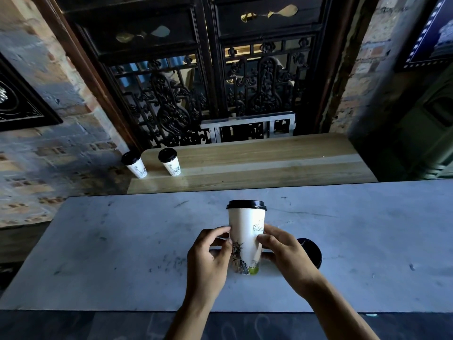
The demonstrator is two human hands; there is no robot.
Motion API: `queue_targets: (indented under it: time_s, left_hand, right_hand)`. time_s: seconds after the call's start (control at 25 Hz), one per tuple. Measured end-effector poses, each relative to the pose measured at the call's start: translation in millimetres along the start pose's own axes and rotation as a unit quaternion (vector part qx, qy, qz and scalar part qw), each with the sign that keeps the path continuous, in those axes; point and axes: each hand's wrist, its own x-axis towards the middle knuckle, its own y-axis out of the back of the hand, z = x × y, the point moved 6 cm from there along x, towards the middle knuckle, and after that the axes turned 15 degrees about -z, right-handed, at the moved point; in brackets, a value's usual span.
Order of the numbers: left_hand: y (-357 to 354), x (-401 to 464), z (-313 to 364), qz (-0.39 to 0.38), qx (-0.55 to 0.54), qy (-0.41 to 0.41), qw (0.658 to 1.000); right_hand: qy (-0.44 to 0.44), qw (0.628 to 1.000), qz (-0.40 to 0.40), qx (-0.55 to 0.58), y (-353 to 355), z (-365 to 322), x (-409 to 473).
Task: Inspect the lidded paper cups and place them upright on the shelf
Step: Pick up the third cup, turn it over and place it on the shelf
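While the lidded paper cup (245,236) is held upright over the desk (122,241), pinched between left hand (208,261) and right hand (284,256), it is best turned slowly before being shelved.

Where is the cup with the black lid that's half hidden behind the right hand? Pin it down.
In the head view, that cup stands on the grey table, right of centre, just behind the right hand and beside the held cup.

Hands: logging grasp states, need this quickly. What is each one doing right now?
Left hand: fingers curled round the lidded paper cup, holding it.
Right hand: fingers pinch the same cup from the other side, holding it.
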Motion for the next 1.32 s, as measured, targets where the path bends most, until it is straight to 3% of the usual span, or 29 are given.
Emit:
queue_targets:
  time_s: [0.2,0.4,0.72,0.92,1.16,1.32]
  left_hand:
    - [-4,-5,7,-0.005,-0.027,0.005,1.000]
    - [-5,-8,-5,-0.037,0.014,0.026,0.999]
    - [17,-8,-11,0.011,0.040,0.011,0.999]
    - [18,-7,-11,-0.003,-0.011,0.021,1.000]
    - [17,-1,-17,-0.023,-0.010,0.032,0.999]
    - [21,2,-16,0.003,-0.026,0.030,0.999]
  right_hand:
    - [0.014,1.000,0.006,-0.005,4,6,-1]
    - [0.014,0.995,0.018,0.095,0,16,-2]
    - [0.016,0.999,0.001,0.034,-14,12,6]
    - [0.017,1.000,0.002,0.001,-19,9,9]
    - [0.023,0.998,0.026,0.044,-16,5,18]
    - [0.027,0.997,0.032,0.063,-11,8,26]
